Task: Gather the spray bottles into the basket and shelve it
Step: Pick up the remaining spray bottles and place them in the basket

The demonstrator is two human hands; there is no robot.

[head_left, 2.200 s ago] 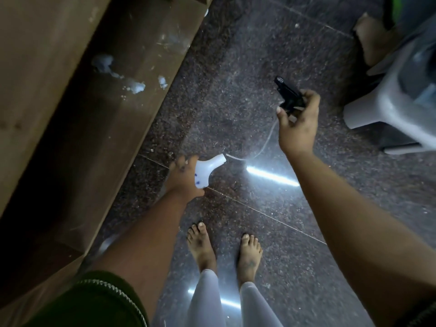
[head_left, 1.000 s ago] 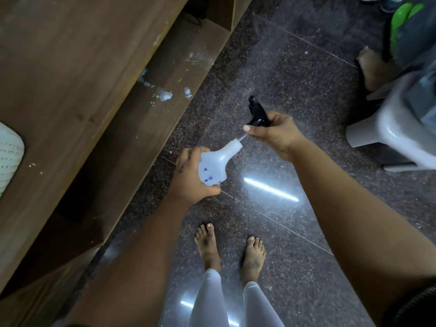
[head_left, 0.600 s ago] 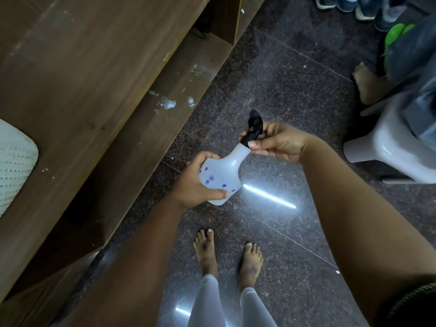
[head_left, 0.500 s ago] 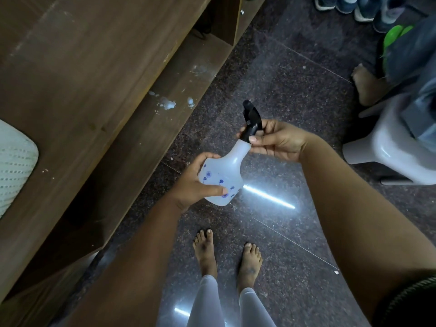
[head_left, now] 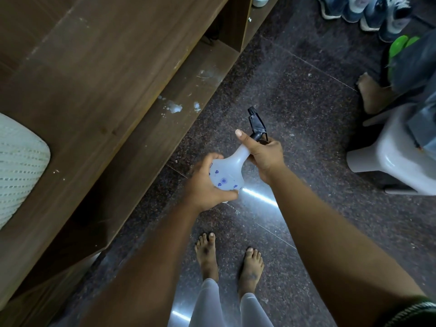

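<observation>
A person's bare feet (head_left: 227, 260) stand on dark speckled floor (head_left: 306, 95). Above them, the left hand (head_left: 205, 182) is wrapped around the round body of a white spray bottle (head_left: 227, 173) held in mid-air, while the right hand (head_left: 264, 154) grips its neck below the black trigger head (head_left: 256, 121). A white basket (head_left: 18, 166) rests at the wooden shelf's (head_left: 94, 79) left edge.

The left hand (head_left: 207, 182) covered the near side and base of the spray bottle (head_left: 227, 174), and the right hand (head_left: 264, 154) hid its neck where the black trigger head (head_left: 256, 122) joined. The white basket (head_left: 16, 161) was cut by the left edge, the grey stool (head_left: 387, 159) and shoes (head_left: 358, 10) by the right and top edges.
</observation>
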